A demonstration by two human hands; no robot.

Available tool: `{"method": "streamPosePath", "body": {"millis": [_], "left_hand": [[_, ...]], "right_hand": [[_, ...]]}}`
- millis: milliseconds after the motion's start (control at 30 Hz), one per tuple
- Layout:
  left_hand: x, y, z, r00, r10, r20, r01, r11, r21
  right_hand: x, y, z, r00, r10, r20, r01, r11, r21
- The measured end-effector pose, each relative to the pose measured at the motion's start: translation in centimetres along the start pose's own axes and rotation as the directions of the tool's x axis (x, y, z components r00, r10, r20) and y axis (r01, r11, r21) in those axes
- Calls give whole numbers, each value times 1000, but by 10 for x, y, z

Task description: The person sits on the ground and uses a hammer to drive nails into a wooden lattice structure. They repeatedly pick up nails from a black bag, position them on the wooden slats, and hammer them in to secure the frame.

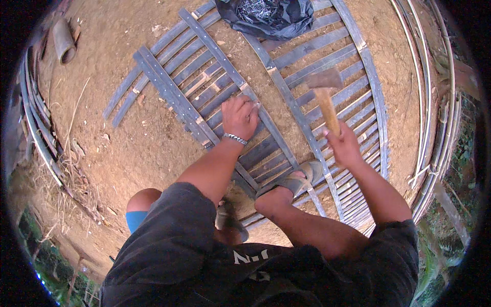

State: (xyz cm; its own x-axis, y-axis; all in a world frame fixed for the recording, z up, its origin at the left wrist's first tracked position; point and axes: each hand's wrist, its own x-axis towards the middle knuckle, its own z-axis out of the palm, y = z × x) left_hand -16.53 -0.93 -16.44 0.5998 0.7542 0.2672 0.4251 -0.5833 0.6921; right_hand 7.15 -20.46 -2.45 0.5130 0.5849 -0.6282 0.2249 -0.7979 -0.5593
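Note:
My left hand (239, 116), with a metal bracelet at its wrist, is closed over a long rail of the left slatted panel (225, 61). Its fingers are bunched together against the wood; whatever they pinch is hidden. To the right, my right hand (343, 146) grips the wooden handle of a hatchet (325, 84). The hatchet is raised above the right slatted panel (317, 56), its flared metal head slightly blurred. Both panels are dark strips fastened across long rails, with small pale nail heads showing along several rails.
A black plastic bag (261, 31) holding many nails (258, 9) rests on the right panel's far end. My sandalled foot (302, 176) presses on the slats. Long poles (442, 128) line the right side; a hollow bamboo piece (64, 43) lies far left on bare earth.

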Motion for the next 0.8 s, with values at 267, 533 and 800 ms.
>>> {"method": "streamPosePath", "body": {"millis": [267, 533, 800], "left_hand": [[1, 0, 3, 1000, -6, -11, 6, 1000, 12], [0, 0, 5, 998, -44, 45, 45, 998, -31], [0, -1, -3, 998, -52, 22, 53, 997, -60]], "right_hand": [[-40, -2, -62, 976, 184, -112, -183, 983, 26], [-83, 34, -47, 965, 241, -108, -234, 970, 72], [-17, -21, 14, 921, -338, 194, 387, 850, -357]]}}
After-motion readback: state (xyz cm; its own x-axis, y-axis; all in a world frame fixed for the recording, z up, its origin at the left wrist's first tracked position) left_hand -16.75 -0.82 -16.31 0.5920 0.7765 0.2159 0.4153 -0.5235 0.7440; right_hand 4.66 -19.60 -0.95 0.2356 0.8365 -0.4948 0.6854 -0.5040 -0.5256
